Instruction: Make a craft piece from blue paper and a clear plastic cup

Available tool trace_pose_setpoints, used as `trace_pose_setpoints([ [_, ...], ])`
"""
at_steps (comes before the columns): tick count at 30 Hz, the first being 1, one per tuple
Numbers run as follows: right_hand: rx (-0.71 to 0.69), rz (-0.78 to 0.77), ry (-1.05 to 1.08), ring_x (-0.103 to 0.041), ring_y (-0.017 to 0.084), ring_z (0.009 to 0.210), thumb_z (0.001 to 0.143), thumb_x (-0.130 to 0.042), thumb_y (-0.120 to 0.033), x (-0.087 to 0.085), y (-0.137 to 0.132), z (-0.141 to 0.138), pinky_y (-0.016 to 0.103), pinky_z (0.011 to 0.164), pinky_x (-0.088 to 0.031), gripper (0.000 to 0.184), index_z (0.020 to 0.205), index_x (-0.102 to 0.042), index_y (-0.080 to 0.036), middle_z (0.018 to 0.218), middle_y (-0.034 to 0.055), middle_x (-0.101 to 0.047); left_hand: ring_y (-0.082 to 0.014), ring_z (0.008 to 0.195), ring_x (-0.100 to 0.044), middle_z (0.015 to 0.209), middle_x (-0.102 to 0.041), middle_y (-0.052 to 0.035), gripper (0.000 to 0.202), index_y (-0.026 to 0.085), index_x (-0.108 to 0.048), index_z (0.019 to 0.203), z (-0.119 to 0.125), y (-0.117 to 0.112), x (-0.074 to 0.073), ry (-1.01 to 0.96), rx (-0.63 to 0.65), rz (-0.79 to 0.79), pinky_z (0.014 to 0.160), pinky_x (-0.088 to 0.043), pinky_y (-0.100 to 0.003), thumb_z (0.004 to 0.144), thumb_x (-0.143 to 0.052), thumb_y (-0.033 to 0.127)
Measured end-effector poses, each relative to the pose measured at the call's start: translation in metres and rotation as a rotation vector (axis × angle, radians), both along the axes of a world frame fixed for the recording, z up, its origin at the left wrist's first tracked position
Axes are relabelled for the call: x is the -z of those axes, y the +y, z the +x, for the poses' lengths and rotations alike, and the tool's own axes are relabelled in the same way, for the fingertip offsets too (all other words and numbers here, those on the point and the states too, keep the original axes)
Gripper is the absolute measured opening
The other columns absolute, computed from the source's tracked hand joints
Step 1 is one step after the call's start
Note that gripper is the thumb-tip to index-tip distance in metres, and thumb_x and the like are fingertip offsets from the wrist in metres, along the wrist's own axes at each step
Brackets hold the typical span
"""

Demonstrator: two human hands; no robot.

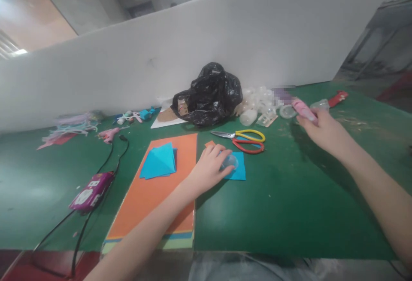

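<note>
My left hand (214, 165) rests on the table with its fingers curved round a clear, round plastic piece (229, 162), which sits on a square of blue paper (238, 172). A bit of orange paper shows behind the fingers. Off to the right, my right hand (322, 130) is closed on a slim pink thing (304, 110); its far end is blurred, so I cannot tell its kind. Yellow-and-red-handled scissors (236, 137) lie just beyond my left hand. Left of that hand, blue paper squares (159, 160) are stacked on orange sheets (154, 203).
A black plastic bag (212, 96) stands at the back against the white partition (128, 66). Clear plastic pieces (257, 105) are heaped beside it. Leftward lie a pink glue gun (108, 135), a purple packet (92, 191) and black cables (79, 242) over the table edge.
</note>
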State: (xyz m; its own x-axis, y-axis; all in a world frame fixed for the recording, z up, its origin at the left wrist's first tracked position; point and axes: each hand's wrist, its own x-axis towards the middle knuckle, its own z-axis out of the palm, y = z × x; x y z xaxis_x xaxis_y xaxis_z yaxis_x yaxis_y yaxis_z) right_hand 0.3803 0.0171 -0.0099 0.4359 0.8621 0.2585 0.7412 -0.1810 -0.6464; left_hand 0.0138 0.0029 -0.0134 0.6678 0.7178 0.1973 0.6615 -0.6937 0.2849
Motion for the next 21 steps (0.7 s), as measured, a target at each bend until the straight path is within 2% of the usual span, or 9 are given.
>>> trace_pose_setpoints([
  [2, 0.017, -0.079, -0.112, -0.064, 0.030, 0.072, 0.093, -0.053, -0.057, 0.006, 0.002, 0.009, 0.038, 0.067, -0.044, 0.049, 0.124, -0.060, -0.020, 0.092, 0.0147, -0.072, -0.0312, 0.123, -0.054, 0.129, -0.061, -0.0121, 0.039, 0.024, -0.061, 0.137, -0.003, 0.001, 0.000, -0.036, -0.001, -0.045, 0.110, -0.050, -0.052, 0.103, -0.058, 0.042],
  [5, -0.007, -0.108, -0.187, -0.067, 0.035, 0.082, 0.094, -0.051, -0.055, 0.014, 0.003, 0.020, 0.040, 0.071, -0.045, 0.051, 0.127, -0.058, -0.017, 0.101, 0.0202, -0.073, -0.0306, 0.126, -0.052, 0.130, -0.060, -0.0129, 0.039, 0.023, -0.059, 0.139, -0.005, 0.001, 0.000, -0.063, -0.006, -0.101, 0.112, -0.049, -0.051, 0.105, -0.054, 0.042],
  [12, 0.001, -0.186, -0.371, -0.065, 0.042, 0.104, 0.092, -0.055, -0.053, 0.032, 0.008, 0.048, 0.044, 0.084, -0.047, 0.055, 0.135, -0.057, -0.020, 0.113, 0.0200, -0.075, -0.0306, 0.129, -0.052, 0.133, -0.060, -0.0126, 0.042, 0.022, -0.055, 0.144, -0.006, -0.002, -0.002, -0.058, -0.023, -0.083, 0.114, -0.048, -0.052, 0.106, -0.051, 0.041],
  [14, 0.030, -0.222, -0.400, -0.065, 0.043, 0.106, 0.091, -0.055, -0.052, 0.037, 0.012, 0.058, 0.047, 0.089, -0.047, 0.053, 0.132, -0.058, -0.018, 0.115, 0.0207, -0.075, -0.0304, 0.128, -0.053, 0.132, -0.061, -0.0125, 0.040, 0.021, -0.056, 0.142, -0.007, -0.002, -0.002, -0.056, -0.027, -0.065, 0.114, -0.047, -0.051, 0.107, -0.050, 0.041],
  [17, 0.051, -0.276, -0.426, -0.068, 0.039, 0.103, 0.087, -0.059, -0.045, 0.043, 0.019, 0.075, 0.049, 0.097, -0.044, 0.042, 0.120, -0.063, -0.020, 0.111, 0.0185, -0.077, -0.0302, 0.127, -0.054, 0.132, -0.062, -0.0124, 0.039, 0.021, -0.057, 0.140, -0.008, -0.001, -0.001, -0.042, -0.033, -0.049, 0.114, -0.047, -0.051, 0.107, -0.049, 0.040],
  [21, 0.051, -0.300, -0.466, -0.070, 0.034, 0.088, 0.085, -0.062, -0.044, 0.052, 0.023, 0.094, 0.044, 0.089, -0.045, 0.029, 0.106, -0.067, -0.025, 0.097, 0.0119, -0.079, -0.0306, 0.126, -0.053, 0.132, -0.062, -0.0126, 0.039, 0.021, -0.058, 0.139, -0.008, 0.000, 0.000, -0.020, -0.037, -0.041, 0.113, -0.047, -0.052, 0.108, -0.048, 0.041],
])
